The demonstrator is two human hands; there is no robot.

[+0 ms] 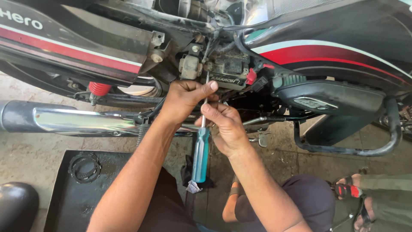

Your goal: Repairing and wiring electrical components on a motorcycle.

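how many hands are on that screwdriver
2. The left hand grips the metal shaft of the screwdriver near its tip, by the motorcycle battery. The right hand pinches the shaft lower, just above the blue handle. No other hands show.

Screwdriver (pixel 201 151): I see translucent blue handle, slim bare-metal shaft. Nearly upright, handle end down, tip up at black battery (pixel 227 68) in opened side bay of motorcycle. Handle hangs free below hands; shaft pinched by my right hand (pixel 227 129) fingers, left hand (pixel 185 98) thumb pressed near upper shaft. Tip contact point too small to tell.
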